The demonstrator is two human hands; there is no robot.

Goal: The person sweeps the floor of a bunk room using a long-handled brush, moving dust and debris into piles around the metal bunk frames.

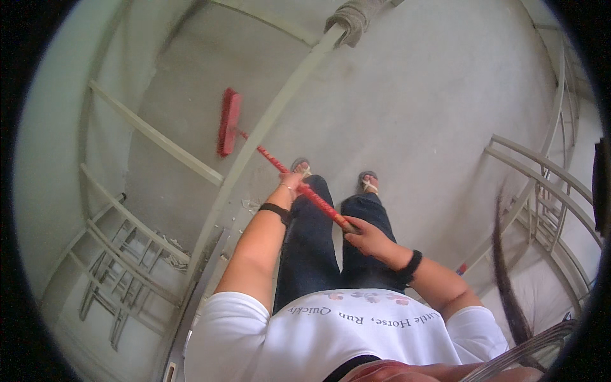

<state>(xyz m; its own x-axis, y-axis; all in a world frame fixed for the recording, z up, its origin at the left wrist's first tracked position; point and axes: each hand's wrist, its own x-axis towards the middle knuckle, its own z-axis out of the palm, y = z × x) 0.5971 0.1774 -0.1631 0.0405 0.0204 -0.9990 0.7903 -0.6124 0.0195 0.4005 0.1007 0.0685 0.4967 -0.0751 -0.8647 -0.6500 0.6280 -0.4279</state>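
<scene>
A broom with a red head point(231, 122) and a red patterned handle point(319, 199) slants across in front of my body. My left hand point(292, 182) is wrapped around the handle at about its middle. Closer to my waist, my right hand point(365, 236) grips the handle near its upper end. The broom head lies at the grey floor point(401, 105), on the far side of a pale metal frame rail point(281, 102). That rail passes above the lower handle and hides a short piece of it.
Pale metal bed frames stand on the left point(157, 136) and the right point(539, 176). A grey cloth point(352, 21) is wrapped around the far end of the rail. Small debris point(250, 206) lies on the floor left of my legs. A wall point(57, 143) runs along the left.
</scene>
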